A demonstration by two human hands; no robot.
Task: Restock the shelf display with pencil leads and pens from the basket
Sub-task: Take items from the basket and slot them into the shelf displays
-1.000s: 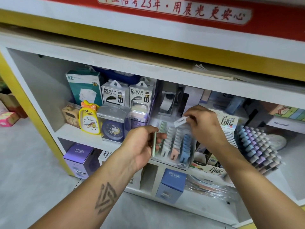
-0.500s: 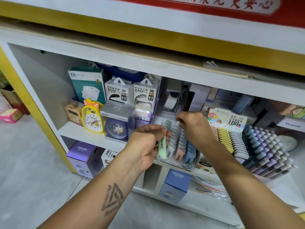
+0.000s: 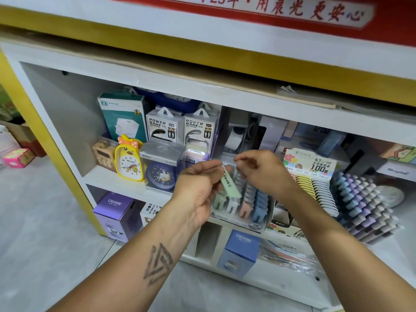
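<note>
A clear display tray (image 3: 255, 226) marked 2B stands on the middle shelf, with rows of green, white, peach and blue pencil lead cases. My left hand (image 3: 200, 190) is just in front of its left side and holds a pale green lead case (image 3: 230, 183), tilted, above the green row. My right hand (image 3: 263, 171) reaches over the tray's back, its thumb and forefinger pinched on the top of a white lead case (image 3: 242, 174) in the white row. No basket is in view.
Right of the tray stand a 0.7 HB lead display (image 3: 315, 188) and a stepped rack of pastel pens (image 3: 362, 206). To its left are a blue boxed clock (image 3: 161, 174), a yellow duck clock (image 3: 129, 161) and power bank boxes (image 3: 164, 126). CRUHRE boxes (image 3: 242, 251) sit on the shelf below.
My right hand has brought the white case down from the air into the white row. The green case in my left hand has tipped over and moved right, over the green row.
</note>
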